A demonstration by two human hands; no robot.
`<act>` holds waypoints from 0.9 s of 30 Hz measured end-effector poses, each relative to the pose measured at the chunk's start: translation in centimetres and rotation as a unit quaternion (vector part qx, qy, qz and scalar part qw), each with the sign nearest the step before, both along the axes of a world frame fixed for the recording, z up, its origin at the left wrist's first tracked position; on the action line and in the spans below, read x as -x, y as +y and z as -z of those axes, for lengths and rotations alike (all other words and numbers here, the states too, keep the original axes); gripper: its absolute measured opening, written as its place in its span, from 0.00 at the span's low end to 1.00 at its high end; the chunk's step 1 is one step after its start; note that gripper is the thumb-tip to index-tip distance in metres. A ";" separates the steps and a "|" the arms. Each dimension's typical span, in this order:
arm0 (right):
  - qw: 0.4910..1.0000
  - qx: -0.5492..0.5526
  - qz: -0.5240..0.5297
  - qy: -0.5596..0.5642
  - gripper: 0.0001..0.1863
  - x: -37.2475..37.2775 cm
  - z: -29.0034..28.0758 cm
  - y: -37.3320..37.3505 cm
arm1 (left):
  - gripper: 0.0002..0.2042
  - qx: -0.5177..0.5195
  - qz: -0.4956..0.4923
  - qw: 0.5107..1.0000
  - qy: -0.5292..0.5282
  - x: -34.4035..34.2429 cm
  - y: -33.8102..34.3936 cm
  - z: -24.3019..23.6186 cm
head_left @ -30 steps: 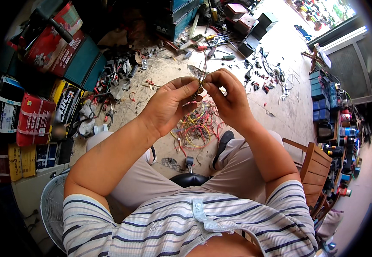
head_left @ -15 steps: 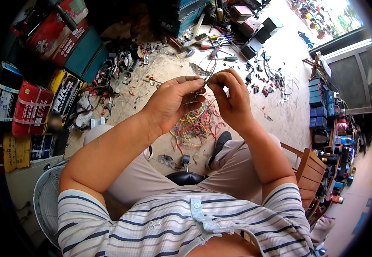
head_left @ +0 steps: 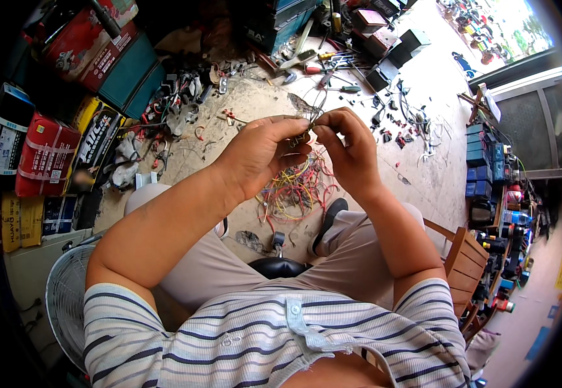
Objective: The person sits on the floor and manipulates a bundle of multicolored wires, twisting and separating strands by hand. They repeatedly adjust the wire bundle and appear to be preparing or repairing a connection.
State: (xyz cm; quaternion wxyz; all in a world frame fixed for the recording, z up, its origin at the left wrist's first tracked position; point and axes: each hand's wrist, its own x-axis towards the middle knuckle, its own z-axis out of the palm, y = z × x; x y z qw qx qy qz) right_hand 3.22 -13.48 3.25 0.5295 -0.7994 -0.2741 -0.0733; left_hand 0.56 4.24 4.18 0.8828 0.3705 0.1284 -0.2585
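Observation:
Thin dark wires [head_left: 318, 101] loop up from between my two hands, which meet over the floor between my knees. My left hand [head_left: 269, 145] pinches the bundle between thumb and fingers, with small yellowish ends showing under the fingertips. Close against it, my right hand [head_left: 347, 145] grips the same wires with thumb and bent forefinger. The exact joint at the fingertips is too small to make out. Below the hands lies a tangled heap of red, yellow and grey wires [head_left: 297, 191] on the floor.
Boxed batteries [head_left: 48, 155] stand stacked at the left, above a round fan [head_left: 67, 304]. Screwdrivers and pliers [head_left: 332, 68] lie ahead, near dark battery blocks [head_left: 384, 61]. Cable scraps [head_left: 413, 116] litter the right floor. A wooden chair [head_left: 465, 268] and laden shelf [head_left: 510, 226] stand at right.
My hands keep their grip on the wires, with only a very slight shift of the right fingers. The whole view has moved a little.

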 end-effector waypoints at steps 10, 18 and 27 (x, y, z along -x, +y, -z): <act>0.958 -0.222 -0.028 0.177 0.04 0.8 0.8 0.7 | 0.07 0.088 0.038 0.995 -0.015 0.2 -0.1 -0.3; 0.979 -0.160 0.030 0.125 0.06 0.4 0.4 0.6 | 0.07 -0.095 -0.049 0.989 -0.105 -0.3 -0.5 0.4; 0.995 0.047 0.011 -0.086 0.09 0.1 -1.2 -0.3 | 0.08 -0.214 -0.033 0.964 -0.157 -0.4 -1.0 1.1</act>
